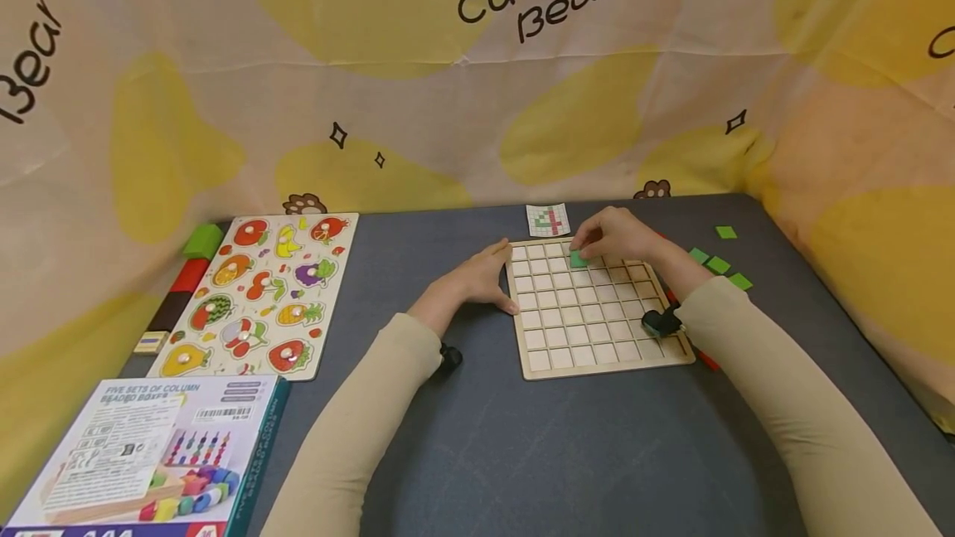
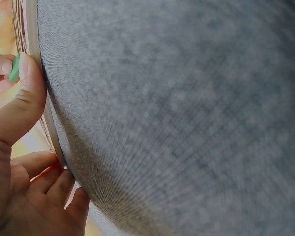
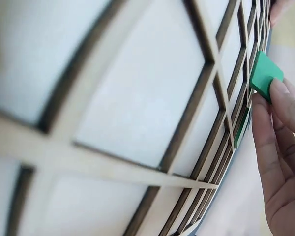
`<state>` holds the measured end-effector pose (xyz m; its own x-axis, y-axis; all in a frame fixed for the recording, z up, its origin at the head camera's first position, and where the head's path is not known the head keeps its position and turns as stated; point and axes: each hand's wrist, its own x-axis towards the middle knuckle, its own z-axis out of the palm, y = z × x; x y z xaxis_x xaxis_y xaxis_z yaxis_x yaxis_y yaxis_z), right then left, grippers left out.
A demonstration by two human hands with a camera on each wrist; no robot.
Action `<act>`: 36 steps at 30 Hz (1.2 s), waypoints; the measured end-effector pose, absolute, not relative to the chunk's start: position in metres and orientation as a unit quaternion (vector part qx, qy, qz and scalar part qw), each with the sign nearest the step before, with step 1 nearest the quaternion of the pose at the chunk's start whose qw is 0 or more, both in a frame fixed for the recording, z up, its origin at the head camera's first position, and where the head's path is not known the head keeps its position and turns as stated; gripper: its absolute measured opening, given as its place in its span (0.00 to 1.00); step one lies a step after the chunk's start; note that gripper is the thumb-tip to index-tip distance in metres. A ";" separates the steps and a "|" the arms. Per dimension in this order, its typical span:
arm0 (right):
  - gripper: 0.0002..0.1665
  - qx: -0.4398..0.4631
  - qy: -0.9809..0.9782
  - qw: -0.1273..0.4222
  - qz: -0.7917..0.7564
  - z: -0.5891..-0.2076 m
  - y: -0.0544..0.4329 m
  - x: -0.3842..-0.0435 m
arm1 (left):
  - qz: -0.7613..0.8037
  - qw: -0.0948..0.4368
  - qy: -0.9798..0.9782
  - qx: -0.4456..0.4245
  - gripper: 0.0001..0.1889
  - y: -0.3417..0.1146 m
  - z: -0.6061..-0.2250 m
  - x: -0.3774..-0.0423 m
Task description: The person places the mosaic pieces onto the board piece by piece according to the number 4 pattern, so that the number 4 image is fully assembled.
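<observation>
Right hand (image 1: 613, 234) at work now, thumb and fingers pinching a green tile (image 1: 578, 259) right at the far row of the grid board (image 1: 585, 336)! The left hand (image 1: 477, 276), thumb and fingers spread apart, touches the board's left edge. And look, the right wrist view finds a second green tile (image 3: 241, 129) sitting in the grid, masked from the head view. Beyond the board, a pattern card (image 1: 548, 220) on the desk (image 1: 477, 437); loose green tiles (image 1: 718, 264) to the right; the right arm partly covers red pieces (image 1: 707, 361).
</observation>
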<state>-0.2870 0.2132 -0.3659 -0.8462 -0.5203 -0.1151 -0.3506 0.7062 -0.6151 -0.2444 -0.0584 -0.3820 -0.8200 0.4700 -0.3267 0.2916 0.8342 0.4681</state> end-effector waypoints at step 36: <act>0.18 -0.074 0.973 0.028 -0.218 -0.368 0.383 -0.292 | 0.209 0.228 0.928 0.205 0.59 -0.058 -0.381 -0.244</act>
<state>-0.2925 0.3833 -0.3679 -0.9874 -0.1566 -0.0217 -0.1323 0.8936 -0.4289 -0.2440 -0.0580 -0.3811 -0.8118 0.4761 -0.3382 0.2850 0.8284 0.4821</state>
